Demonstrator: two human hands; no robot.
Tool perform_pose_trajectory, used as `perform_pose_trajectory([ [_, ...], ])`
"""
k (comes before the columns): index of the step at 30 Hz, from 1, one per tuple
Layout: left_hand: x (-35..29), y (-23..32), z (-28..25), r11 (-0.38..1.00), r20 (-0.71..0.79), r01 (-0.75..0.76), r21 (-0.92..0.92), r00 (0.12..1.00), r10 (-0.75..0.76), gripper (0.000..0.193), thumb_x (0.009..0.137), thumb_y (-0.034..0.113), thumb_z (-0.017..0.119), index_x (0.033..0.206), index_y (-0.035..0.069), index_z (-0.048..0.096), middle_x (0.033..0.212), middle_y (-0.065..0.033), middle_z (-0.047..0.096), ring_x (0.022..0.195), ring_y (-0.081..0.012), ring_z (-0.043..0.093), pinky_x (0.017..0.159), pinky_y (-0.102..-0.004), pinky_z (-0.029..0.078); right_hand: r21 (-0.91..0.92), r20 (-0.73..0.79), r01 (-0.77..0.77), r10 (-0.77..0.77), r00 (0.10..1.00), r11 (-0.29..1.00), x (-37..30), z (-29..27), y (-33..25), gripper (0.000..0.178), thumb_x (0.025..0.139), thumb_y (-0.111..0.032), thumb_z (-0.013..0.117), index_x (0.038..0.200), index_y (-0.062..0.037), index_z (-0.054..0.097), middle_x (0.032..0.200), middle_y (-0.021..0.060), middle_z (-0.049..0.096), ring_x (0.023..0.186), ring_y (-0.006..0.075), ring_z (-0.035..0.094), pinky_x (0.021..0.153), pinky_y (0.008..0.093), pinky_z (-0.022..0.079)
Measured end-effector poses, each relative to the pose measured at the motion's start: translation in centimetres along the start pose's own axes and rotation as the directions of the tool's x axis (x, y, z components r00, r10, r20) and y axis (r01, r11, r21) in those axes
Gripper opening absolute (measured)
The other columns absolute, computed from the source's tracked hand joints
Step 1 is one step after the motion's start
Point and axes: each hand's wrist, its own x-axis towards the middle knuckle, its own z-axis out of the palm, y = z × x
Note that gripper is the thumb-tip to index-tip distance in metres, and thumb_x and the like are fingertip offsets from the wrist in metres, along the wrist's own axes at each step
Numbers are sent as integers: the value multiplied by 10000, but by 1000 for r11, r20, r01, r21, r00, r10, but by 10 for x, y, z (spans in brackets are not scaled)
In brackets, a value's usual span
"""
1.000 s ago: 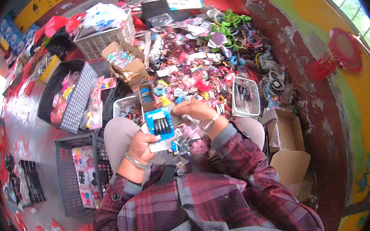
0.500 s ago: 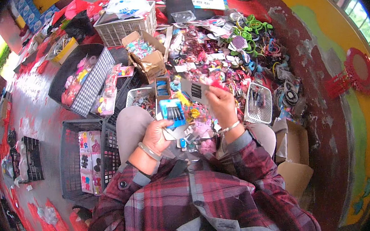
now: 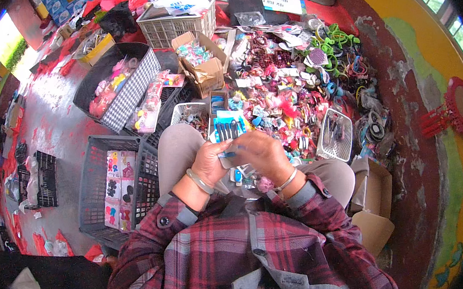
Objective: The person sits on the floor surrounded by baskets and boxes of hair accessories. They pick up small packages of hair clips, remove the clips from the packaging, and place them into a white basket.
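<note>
In front of my lap my left hand (image 3: 210, 162) grips a blue card (image 3: 228, 127) with several dark hair clips on it, thumb laid along its lower part. My right hand (image 3: 263, 153) is at the card's lower right edge, fingers curled in and slightly blurred. Whatever those fingers hold is hidden behind the hand. A loose pile of hair accessories (image 3: 273, 83) spreads out beyond both hands.
A white basket (image 3: 335, 133) stands right of my hands, another white basket (image 3: 188, 112) by my left knee. A black crate (image 3: 95, 215) with carded accessories is at left. Beyond it are a checked box (image 3: 135, 89) and an open carton (image 3: 207, 71). Another carton (image 3: 374, 186) stands at right.
My right hand came down and left from above the pile to the blue card. The small grey card it held is no longer clearly visible. The blue card moved slightly up in view.
</note>
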Motion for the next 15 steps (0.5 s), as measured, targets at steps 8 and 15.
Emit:
perform_pose_trajectory([
  [8, 2, -15, -5, 994, 97, 37, 107, 994, -47, 475, 822, 32, 545, 1272, 34, 394, 1122, -133, 554, 1021, -279, 570, 898, -437, 460, 620, 177, -644, 719, 672, 448, 2, -14, 19, 285, 775, -59, 663, 1044, 5, 595, 807, 22, 610, 675, 76, 540, 595, 221, 448],
  [15, 3, -14, 4, 987, 79, 31, 160, 996, -45, 502, 800, -13, 561, 1268, 83, 405, 1074, -76, 559, 972, -219, 580, 862, -382, 487, 469, 327, -713, 647, 688, 522, 6, -20, 13, 262, 768, -58, 665, 1022, -21, 613, 883, 14, 615, 765, 93, 553, 665, 241, 464],
])
